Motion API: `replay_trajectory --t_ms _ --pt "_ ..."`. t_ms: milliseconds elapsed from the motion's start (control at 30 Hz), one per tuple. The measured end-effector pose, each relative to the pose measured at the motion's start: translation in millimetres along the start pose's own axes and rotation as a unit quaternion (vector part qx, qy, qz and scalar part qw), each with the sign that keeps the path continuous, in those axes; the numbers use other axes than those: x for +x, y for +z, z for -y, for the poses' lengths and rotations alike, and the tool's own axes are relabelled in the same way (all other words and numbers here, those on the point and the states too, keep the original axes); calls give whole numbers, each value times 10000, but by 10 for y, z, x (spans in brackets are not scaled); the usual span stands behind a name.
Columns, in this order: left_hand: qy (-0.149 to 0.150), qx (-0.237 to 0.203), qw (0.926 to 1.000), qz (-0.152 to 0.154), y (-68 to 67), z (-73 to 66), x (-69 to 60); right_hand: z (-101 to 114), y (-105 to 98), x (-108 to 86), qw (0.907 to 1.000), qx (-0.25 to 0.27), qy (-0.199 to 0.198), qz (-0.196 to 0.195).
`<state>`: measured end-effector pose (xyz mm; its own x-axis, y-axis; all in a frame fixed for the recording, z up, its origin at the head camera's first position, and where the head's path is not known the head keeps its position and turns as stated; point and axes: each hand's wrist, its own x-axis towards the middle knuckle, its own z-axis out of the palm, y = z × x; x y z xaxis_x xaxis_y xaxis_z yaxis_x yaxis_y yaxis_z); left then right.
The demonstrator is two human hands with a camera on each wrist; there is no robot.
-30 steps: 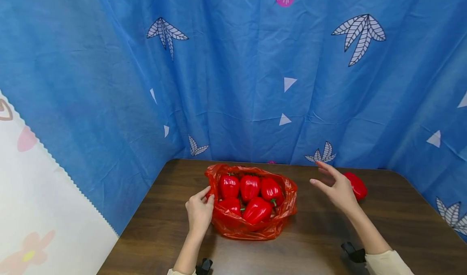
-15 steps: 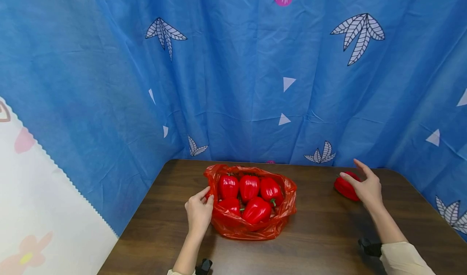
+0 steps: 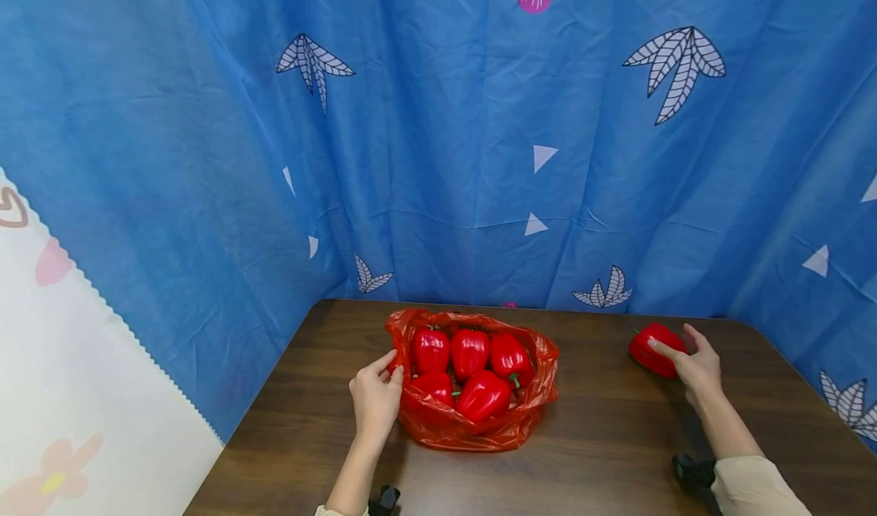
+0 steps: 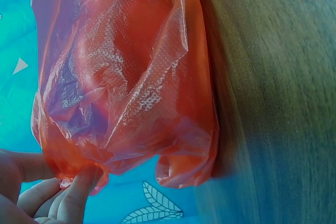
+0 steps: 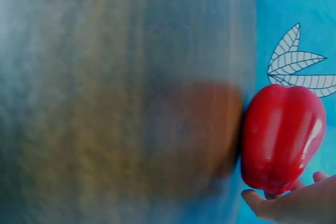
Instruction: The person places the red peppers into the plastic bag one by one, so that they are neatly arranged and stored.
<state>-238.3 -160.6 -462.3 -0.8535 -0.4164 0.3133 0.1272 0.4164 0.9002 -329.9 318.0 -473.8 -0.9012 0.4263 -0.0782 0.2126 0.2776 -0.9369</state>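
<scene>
A red plastic bag (image 3: 473, 436) stands with its mouth spread, and several red bell peppers (image 3: 483, 396) lie inside. My left hand (image 3: 375, 398) pinches the bag's left rim between thumb and fingers; the left wrist view shows the gathered film (image 4: 79, 171) in that pinch. Off to the right, a single red bell pepper (image 3: 651, 350) lies on the table with its green stem toward the left. My right hand (image 3: 700, 367) is at its right end, thumb over the near side and fingers spread behind. In the right wrist view, the fingers (image 5: 254, 203) are close against one end of this pepper (image 5: 283, 135).
Both the bag and the lone pepper are on a dark wooden table (image 3: 589, 440). A blue patterned curtain (image 3: 438, 158) hangs right behind the table's back edge. At the left is a white cloth (image 3: 89, 364) with a flower print.
My right hand has moved right, away from the bag, and then lowered to the lone pepper, which stays in place. The left hand has kept its pinch on the bag.
</scene>
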Motion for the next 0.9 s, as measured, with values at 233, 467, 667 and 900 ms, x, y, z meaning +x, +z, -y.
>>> replay_trajectory --t_ms 233,467,667,900 --pt "17 -24 10000 -20 8 4 -2 -83 8 21 9997 55 209 103" --pt "18 -13 10000 -42 12 15 3 -97 21 9 9997 -170 149 92" --pt "-9 -21 10000 8 12 18 -3 -117 17 3 9987 -499 95 69" --pt "-54 -69 9999 58 15 16 -12 -90 50 -18 9982 -577 152 -82"
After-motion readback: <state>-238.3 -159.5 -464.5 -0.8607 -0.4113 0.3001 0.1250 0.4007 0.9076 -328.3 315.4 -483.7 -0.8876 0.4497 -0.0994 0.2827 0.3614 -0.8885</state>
